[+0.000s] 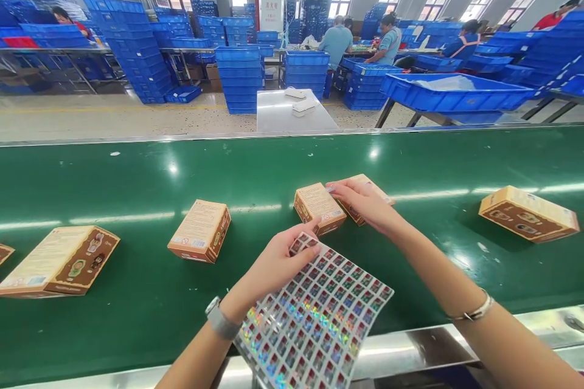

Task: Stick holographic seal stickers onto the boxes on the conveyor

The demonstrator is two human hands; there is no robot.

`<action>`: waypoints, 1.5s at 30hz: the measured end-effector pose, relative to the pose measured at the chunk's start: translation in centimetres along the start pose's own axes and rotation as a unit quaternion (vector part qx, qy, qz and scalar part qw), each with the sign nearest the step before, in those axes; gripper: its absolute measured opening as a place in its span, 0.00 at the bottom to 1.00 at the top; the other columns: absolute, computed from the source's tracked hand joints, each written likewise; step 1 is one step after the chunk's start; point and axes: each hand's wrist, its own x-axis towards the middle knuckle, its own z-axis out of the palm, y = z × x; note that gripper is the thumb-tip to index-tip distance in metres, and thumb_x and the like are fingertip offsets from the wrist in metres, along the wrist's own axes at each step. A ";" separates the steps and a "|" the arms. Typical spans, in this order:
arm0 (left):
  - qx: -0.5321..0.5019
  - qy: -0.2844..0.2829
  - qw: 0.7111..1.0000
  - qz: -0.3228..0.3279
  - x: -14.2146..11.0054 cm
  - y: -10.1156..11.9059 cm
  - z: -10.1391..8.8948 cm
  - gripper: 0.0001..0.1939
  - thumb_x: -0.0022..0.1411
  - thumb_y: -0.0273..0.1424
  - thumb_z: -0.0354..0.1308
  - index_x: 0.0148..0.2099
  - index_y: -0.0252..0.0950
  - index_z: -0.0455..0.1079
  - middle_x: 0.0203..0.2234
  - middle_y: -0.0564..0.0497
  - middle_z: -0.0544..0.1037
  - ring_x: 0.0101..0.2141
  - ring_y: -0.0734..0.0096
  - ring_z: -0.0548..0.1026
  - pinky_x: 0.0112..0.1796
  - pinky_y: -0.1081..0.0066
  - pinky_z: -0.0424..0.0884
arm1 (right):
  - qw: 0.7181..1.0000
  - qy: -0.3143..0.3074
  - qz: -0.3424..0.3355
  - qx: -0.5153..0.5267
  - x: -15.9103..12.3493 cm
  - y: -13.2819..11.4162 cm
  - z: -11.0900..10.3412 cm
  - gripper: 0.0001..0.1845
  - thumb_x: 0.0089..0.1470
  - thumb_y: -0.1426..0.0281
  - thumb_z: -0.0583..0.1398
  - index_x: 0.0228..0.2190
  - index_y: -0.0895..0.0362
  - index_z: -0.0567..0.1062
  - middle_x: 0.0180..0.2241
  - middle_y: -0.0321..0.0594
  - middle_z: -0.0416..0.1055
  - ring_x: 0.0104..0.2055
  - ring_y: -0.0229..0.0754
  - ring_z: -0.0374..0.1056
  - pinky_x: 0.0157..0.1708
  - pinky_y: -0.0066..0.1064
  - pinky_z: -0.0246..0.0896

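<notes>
My left hand [274, 262] grips the top corner of a sheet of small holographic stickers [326, 310], thumb on top. The sheet tilts down toward me over the belt's near edge. Its left index finger reaches to the lower edge of a tan and brown printed box [317, 203]. My right hand [365, 202] is above that box's right corner, its fingertips pinched on a small shiny piece that looks like a sticker [330, 189]. Under and behind this hand lies a second similar box [376, 187], partly covered by it.
More such boxes lie on the green conveyor belt [150, 310]: one box [201, 225] left of centre, another box [55, 258] farther left, and one [529, 213] at right. Beyond the belt stand a white table [283, 115], stacked blue crates [239, 79] and several seated people.
</notes>
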 end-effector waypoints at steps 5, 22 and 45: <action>0.045 -0.016 0.998 0.028 4.6 -1.0 2.5 0.08 0.65 0.35 0.59 0.39 0.35 0.75 0.57 0.41 0.76 0.59 0.48 0.70 0.59 0.53 0.63 | 1.000 0.012 0.027 -0.011 2.0 3.4 -1.7 0.17 0.53 0.55 0.60 0.31 0.56 0.78 0.32 0.41 0.77 0.36 0.46 0.72 0.35 0.35 0.68; 0.077 -0.043 0.995 0.037 8.2 -0.7 4.9 0.08 0.65 0.34 0.60 0.41 0.37 0.78 0.62 0.45 0.71 0.64 0.49 0.65 0.63 0.51 0.59 | 0.995 0.074 0.017 -0.066 1.9 4.5 -5.4 0.17 0.51 0.54 0.60 0.31 0.55 0.75 0.32 0.41 0.76 0.35 0.46 0.70 0.34 0.36 0.64; 0.031 0.001 0.997 0.074 10.1 0.4 10.0 0.05 0.66 0.32 0.57 0.38 0.37 0.72 0.58 0.39 0.75 0.63 0.49 0.67 0.56 0.56 0.65 | 0.965 0.199 -0.052 -0.165 1.6 7.7 -12.5 0.19 0.54 0.56 0.61 0.39 0.58 0.81 0.40 0.48 0.81 0.43 0.52 0.75 0.48 0.45 0.66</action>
